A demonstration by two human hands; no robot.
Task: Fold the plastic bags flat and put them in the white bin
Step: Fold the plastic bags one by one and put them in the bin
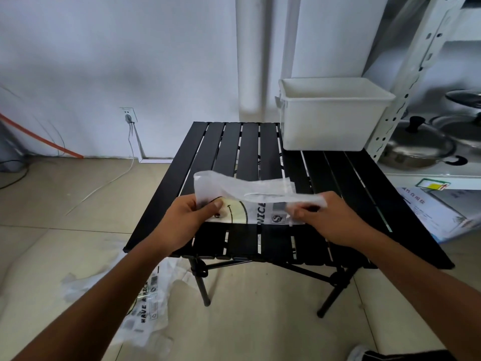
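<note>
1. With the left hand (pixel 191 220), pinching the printed plastic bag (pixel 250 201) at its 9 o'clock edge, thumb on top.
2. With the right hand (pixel 330 217), grasping its 3 o'clock end, fingers curled.
3. Held over the 6 o'clock edge of the black slatted table (pixel 260 142).
4. At the table's 1 o'clock corner, the white bin (pixel 330 118); at 7 o'clock on the floor (pixel 260 321), crumpled bags (pixel 140 303).

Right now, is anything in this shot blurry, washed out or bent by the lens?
Head view: the bag smears into blur near the right hand; the shelf post leans from wide-angle bending; the white bin is close to washed out; a soft shadow lies across the wall.
</note>
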